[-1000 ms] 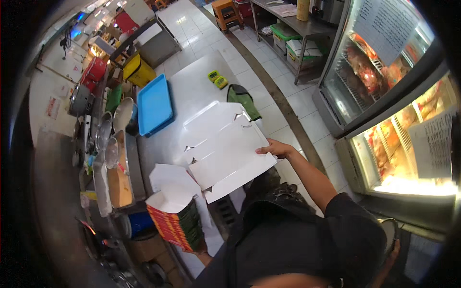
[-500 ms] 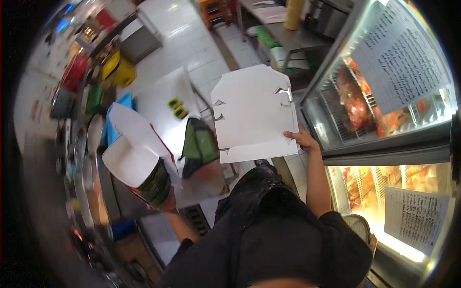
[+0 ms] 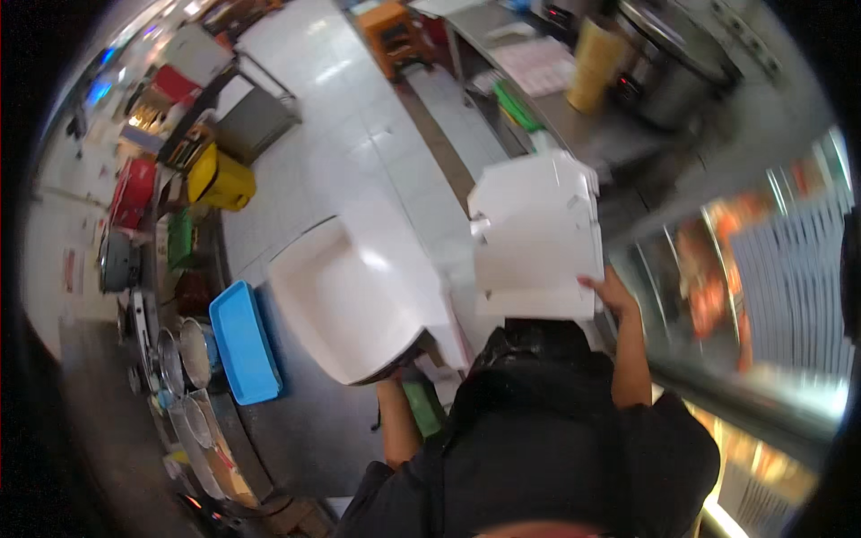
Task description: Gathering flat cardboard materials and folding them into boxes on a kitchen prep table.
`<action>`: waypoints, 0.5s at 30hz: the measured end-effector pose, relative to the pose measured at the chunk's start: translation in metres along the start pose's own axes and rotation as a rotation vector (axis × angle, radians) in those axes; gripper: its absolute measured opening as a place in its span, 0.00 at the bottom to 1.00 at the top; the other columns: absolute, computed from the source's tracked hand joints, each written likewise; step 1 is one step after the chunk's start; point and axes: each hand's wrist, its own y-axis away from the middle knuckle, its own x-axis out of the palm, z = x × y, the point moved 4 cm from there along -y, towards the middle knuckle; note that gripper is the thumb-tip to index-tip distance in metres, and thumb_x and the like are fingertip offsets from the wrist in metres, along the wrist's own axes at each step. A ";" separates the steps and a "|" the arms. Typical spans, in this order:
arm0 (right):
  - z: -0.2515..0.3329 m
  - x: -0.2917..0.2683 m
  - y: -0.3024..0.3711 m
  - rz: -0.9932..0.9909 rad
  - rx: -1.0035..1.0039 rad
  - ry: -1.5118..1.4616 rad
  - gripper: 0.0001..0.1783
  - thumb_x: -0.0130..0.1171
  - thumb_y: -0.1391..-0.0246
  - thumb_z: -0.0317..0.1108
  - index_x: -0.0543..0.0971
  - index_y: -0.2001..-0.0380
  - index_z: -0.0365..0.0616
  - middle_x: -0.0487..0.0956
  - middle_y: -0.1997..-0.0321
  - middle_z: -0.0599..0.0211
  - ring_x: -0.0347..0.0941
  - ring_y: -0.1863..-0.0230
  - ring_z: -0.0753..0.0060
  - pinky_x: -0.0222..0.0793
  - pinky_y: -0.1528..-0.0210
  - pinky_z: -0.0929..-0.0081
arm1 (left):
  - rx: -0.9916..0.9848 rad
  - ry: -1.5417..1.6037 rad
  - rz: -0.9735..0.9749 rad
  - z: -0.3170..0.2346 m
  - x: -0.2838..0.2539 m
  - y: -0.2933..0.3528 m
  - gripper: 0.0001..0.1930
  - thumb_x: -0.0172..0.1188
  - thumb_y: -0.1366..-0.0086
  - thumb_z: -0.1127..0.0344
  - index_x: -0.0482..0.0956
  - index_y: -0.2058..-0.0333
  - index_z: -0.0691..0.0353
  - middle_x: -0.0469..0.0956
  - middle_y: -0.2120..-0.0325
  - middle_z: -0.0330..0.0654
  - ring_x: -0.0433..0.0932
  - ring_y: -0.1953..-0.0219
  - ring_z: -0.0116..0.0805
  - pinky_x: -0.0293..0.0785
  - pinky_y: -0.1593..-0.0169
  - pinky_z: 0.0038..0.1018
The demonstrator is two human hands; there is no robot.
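In front of me at centre-left, my left hand (image 3: 395, 378) is under a deep white-lined paperboard food box (image 3: 345, 305) with its mouth toward me. The box's outer side shows dark, and its white flap stands up on the right. The fingers of that hand are mostly hidden by the box. On the right, my right hand (image 3: 612, 292) grips the lower right edge of flat white cardboard sheets (image 3: 535, 238) with cut corners and slots along the sides. The thumb lies on the near face. The two loads are held apart, side by side.
A blue tray (image 3: 245, 345) lies on the dark counter at left, beside metal pans (image 3: 197, 354). A yellow bin (image 3: 221, 179) stands beyond. An orange stool (image 3: 392, 40) and a large pot (image 3: 677, 67) are at the back. A lit glass-front fridge (image 3: 708, 278) flanks my right.
My view has turned. The paperboard box has swung rightward in front of me, its mouth now more toward me. The flat cardboard sheets have moved right, still in my right hand.
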 end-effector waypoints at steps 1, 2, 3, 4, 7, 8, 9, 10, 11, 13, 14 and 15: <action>0.002 0.015 -0.032 0.084 -0.020 0.092 0.24 0.62 0.51 0.38 0.74 0.55 0.33 0.78 0.56 0.56 0.74 0.54 0.67 0.67 0.50 0.70 | 0.025 0.005 -0.049 -0.014 -0.019 -0.023 0.41 0.52 0.47 0.37 0.55 0.40 0.56 0.63 0.44 0.44 0.64 0.44 0.41 0.65 0.47 0.37; -0.001 0.026 -0.067 0.124 -0.033 0.119 0.24 0.62 0.53 0.34 0.73 0.53 0.33 0.78 0.58 0.62 0.74 0.58 0.71 0.68 0.54 0.74 | 0.047 0.012 -0.084 -0.022 -0.026 -0.037 0.41 0.52 0.47 0.37 0.55 0.40 0.56 0.63 0.44 0.44 0.64 0.44 0.41 0.65 0.47 0.37; 0.027 0.046 -0.093 0.232 0.050 0.232 0.23 0.63 0.52 0.35 0.74 0.54 0.33 0.79 0.60 0.63 0.74 0.60 0.74 0.69 0.57 0.75 | 0.064 0.019 -0.122 -0.030 -0.043 -0.050 0.41 0.52 0.47 0.37 0.55 0.40 0.56 0.63 0.44 0.44 0.64 0.44 0.41 0.65 0.47 0.37; 0.008 0.050 -0.126 0.139 0.077 0.286 0.22 0.63 0.51 0.37 0.75 0.56 0.33 0.79 0.63 0.64 0.74 0.62 0.77 0.69 0.58 0.76 | 0.075 0.031 -0.146 -0.035 -0.035 -0.059 0.41 0.52 0.47 0.37 0.55 0.40 0.56 0.63 0.44 0.44 0.64 0.44 0.41 0.65 0.47 0.37; 0.074 0.111 -0.230 0.317 0.047 0.329 0.19 0.61 0.50 0.36 0.74 0.58 0.34 0.79 0.65 0.64 0.74 0.63 0.75 0.69 0.59 0.77 | 0.117 0.037 -0.262 -0.090 -0.048 -0.118 0.41 0.53 0.47 0.37 0.55 0.40 0.56 0.63 0.44 0.44 0.64 0.44 0.41 0.66 0.47 0.37; 0.102 0.131 -0.267 0.358 0.014 0.347 0.19 0.61 0.50 0.36 0.74 0.58 0.34 0.79 0.65 0.64 0.74 0.63 0.75 0.69 0.59 0.77 | 0.132 0.033 -0.310 -0.106 -0.054 -0.135 0.41 0.53 0.47 0.37 0.55 0.40 0.56 0.63 0.44 0.44 0.64 0.44 0.41 0.66 0.47 0.37; 0.124 0.145 -0.301 0.438 0.033 0.307 0.20 0.62 0.50 0.37 0.74 0.58 0.33 0.78 0.63 0.61 0.74 0.61 0.72 0.69 0.57 0.74 | 0.146 0.033 -0.344 -0.118 -0.052 -0.150 0.41 0.53 0.47 0.37 0.55 0.40 0.56 0.63 0.43 0.44 0.64 0.44 0.41 0.66 0.47 0.37; 0.146 0.163 -0.335 0.517 0.053 0.270 0.21 0.62 0.50 0.38 0.73 0.58 0.33 0.78 0.62 0.58 0.74 0.59 0.68 0.69 0.56 0.72 | 0.159 0.034 -0.379 -0.132 -0.049 -0.173 0.41 0.53 0.47 0.37 0.55 0.40 0.56 0.63 0.43 0.44 0.64 0.44 0.41 0.66 0.47 0.37; 0.156 0.184 -0.363 0.545 0.039 0.294 0.21 0.62 0.50 0.38 0.73 0.58 0.33 0.78 0.62 0.58 0.74 0.59 0.68 0.69 0.56 0.72 | 0.161 0.035 -0.410 -0.146 -0.063 -0.192 0.41 0.53 0.47 0.37 0.55 0.40 0.56 0.63 0.43 0.44 0.64 0.44 0.41 0.66 0.47 0.37; 0.189 0.208 -0.437 0.544 0.038 0.359 0.17 0.61 0.49 0.36 0.74 0.60 0.35 0.78 0.64 0.61 0.73 0.61 0.71 0.69 0.58 0.73 | 0.185 0.050 -0.442 -0.161 -0.071 -0.222 0.41 0.53 0.46 0.38 0.55 0.40 0.56 0.62 0.43 0.44 0.64 0.44 0.41 0.66 0.47 0.37; 0.235 0.234 -0.437 0.531 0.020 0.369 0.15 0.60 0.49 0.34 0.74 0.61 0.36 0.78 0.65 0.62 0.73 0.62 0.72 0.68 0.58 0.73 | 0.190 0.060 -0.474 -0.166 -0.083 -0.237 0.41 0.53 0.46 0.38 0.55 0.40 0.56 0.62 0.43 0.44 0.64 0.44 0.42 0.66 0.47 0.37; 0.244 0.254 -0.468 0.579 -0.035 0.380 0.15 0.59 0.49 0.34 0.74 0.61 0.35 0.78 0.64 0.62 0.73 0.62 0.71 0.68 0.58 0.73 | 0.196 0.069 -0.502 -0.170 -0.097 -0.250 0.41 0.53 0.46 0.38 0.55 0.40 0.56 0.62 0.43 0.44 0.64 0.44 0.42 0.66 0.47 0.37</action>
